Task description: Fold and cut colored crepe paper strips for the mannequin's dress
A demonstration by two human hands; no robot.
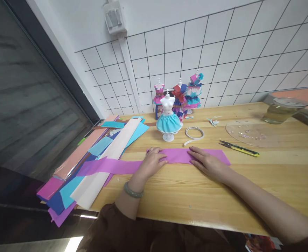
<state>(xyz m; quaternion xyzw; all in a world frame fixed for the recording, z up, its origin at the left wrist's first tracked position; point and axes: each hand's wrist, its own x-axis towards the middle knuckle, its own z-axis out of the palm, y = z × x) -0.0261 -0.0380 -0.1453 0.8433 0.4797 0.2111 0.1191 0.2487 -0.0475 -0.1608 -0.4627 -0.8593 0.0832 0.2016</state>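
A purple strip of paper (177, 156) lies lengthwise across the near part of the wooden tabletop (185, 196), its left end resting over a pile of coloured sheets (112, 154). The left hand (152, 161) is palm down on it, unclosed, fingers slightly bent and thumb held apart, with a green bangle (133, 190) at the wrist. The right hand (206, 162) lies flat farther along the strip, fingers extended and a little spread; neither hand grips anything. Just behind the strip stands a white dress form (167, 104) in a light-blue skirt (169, 123), with three more dressed forms (179, 93) near the wall. A roll of white tape (194, 138) lies to the right of the skirted form, and yellow-handled snips (242, 149) rest beyond the right hand. Farther right are a clear round plate (232, 132) holding small beads and a lidded tub (277, 113).
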